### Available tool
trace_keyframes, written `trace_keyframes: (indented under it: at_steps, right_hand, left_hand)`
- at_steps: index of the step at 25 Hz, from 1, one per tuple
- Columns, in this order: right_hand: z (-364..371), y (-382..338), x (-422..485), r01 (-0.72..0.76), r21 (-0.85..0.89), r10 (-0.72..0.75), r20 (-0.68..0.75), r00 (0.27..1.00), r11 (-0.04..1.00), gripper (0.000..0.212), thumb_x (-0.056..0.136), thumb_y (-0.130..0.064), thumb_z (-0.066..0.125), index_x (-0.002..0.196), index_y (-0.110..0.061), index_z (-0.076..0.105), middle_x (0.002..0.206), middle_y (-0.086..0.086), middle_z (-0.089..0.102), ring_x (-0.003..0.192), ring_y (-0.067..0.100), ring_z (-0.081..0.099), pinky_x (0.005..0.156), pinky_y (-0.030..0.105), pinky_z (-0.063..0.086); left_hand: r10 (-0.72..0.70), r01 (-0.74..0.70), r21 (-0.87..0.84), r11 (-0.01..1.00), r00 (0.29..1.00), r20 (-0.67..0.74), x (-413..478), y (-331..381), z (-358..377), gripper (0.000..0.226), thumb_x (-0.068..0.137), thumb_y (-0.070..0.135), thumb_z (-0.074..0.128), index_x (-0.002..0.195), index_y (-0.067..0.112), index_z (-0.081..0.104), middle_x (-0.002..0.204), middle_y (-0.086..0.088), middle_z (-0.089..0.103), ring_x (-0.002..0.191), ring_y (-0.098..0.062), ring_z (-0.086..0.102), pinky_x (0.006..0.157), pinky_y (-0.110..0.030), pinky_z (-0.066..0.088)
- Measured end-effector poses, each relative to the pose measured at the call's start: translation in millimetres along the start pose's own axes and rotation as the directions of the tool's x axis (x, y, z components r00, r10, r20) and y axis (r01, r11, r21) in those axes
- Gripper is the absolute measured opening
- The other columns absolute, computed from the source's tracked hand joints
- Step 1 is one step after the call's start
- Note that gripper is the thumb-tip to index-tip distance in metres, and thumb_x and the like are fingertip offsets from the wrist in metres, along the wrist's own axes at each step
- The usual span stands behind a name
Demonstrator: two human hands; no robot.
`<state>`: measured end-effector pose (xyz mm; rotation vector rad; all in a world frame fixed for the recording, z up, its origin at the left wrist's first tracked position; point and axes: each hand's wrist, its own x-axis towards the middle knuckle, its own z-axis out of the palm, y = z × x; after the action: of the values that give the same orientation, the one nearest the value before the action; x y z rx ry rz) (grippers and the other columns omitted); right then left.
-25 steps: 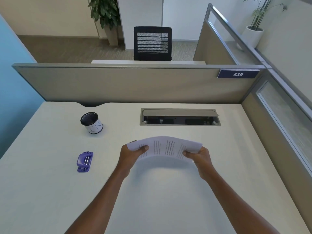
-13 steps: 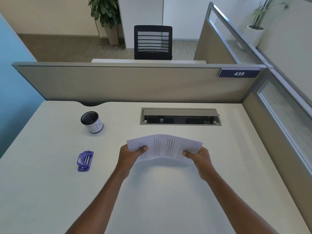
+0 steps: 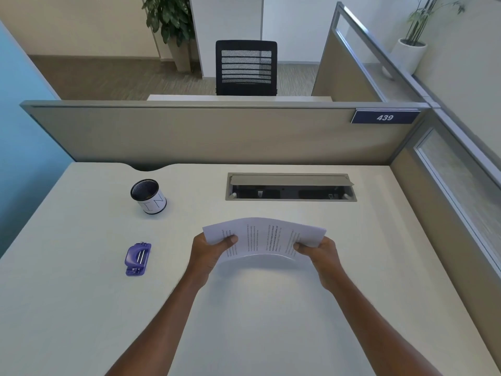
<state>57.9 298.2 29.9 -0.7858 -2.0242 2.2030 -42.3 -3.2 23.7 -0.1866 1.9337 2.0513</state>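
- White printed sheets (image 3: 267, 238) bow upward above the bench (image 3: 271, 321), left grip (image 3: 210, 252) pinching one end, right grip (image 3: 320, 252) the other.
- Squaring seems under way; the purple hole punch (image 3: 137, 258) lies untouched, well apart to the left.

I count two hands, left hand (image 3: 207, 252) and right hand (image 3: 321, 253), one sheaf of paper (image 3: 264, 236), one cup (image 3: 149, 197), one hole punch (image 3: 137, 259), one chair (image 3: 246, 67), one number sign (image 3: 385, 117), and two plants: upper-left plant (image 3: 169, 20), upper-right plant (image 3: 410, 51).

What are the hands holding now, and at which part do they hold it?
The printed paper. The left hand pinches its left edge and the right hand its right edge, thumbs on top; its middle bows upward.
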Motion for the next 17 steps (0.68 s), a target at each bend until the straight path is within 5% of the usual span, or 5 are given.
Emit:
trace_keyframes:
  at_steps: [3,9,13,17]
  right_hand:
    - [1,5,-3,-0.018,0.01,0.017,0.034,0.999,1.0,0.038,0.088,0.013,0.08,0.109,-0.018,0.085,0.111,0.008,0.086,0.107,0.024,0.08,0.095,0.041,0.064]
    - [-7,1,-1,-0.042,-0.084,0.044,0.024,0.999,0.996,0.04,0.087,0.011,0.081,0.104,-0.025,0.084,0.099,-0.006,0.087,0.1,0.019,0.079,0.075,0.021,0.065]
    - [-20,-8,0,-0.039,-0.218,0.063,0.103,0.993,0.975,0.033,0.092,-0.001,0.082,0.11,-0.029,0.083,0.103,-0.012,0.087,0.101,0.023,0.077,0.087,0.04,0.065]
    - [-26,-15,-1,-0.037,-0.113,0.051,0.126,0.991,0.993,0.025,0.095,-0.013,0.084,0.12,-0.018,0.081,0.114,0.0,0.086,0.109,0.032,0.08,0.094,0.045,0.063]
  left_hand:
    - [-0.022,0.022,-0.006,1.0,1.0,0.021,-3,-5,-1,0.032,0.077,0.025,0.1,0.107,0.027,0.087,0.108,-0.001,0.088,0.095,-0.024,0.085,0.072,-0.026,0.066]
    - [-0.021,0.02,-0.026,0.999,1.0,-0.003,-2,-4,2,0.043,0.071,0.035,0.096,0.112,0.027,0.084,0.111,0.003,0.088,0.097,-0.026,0.084,0.076,-0.029,0.068]
    - [-0.032,0.03,-0.153,0.988,0.999,-0.012,3,2,-6,0.05,0.075,0.024,0.094,0.123,0.021,0.08,0.123,-0.004,0.085,0.111,-0.032,0.08,0.095,-0.047,0.066]
    - [-0.082,0.094,-0.281,0.955,0.995,0.055,4,6,-16,0.045,0.081,0.014,0.092,0.124,0.021,0.08,0.131,-0.008,0.082,0.11,-0.025,0.083,0.082,-0.039,0.069]
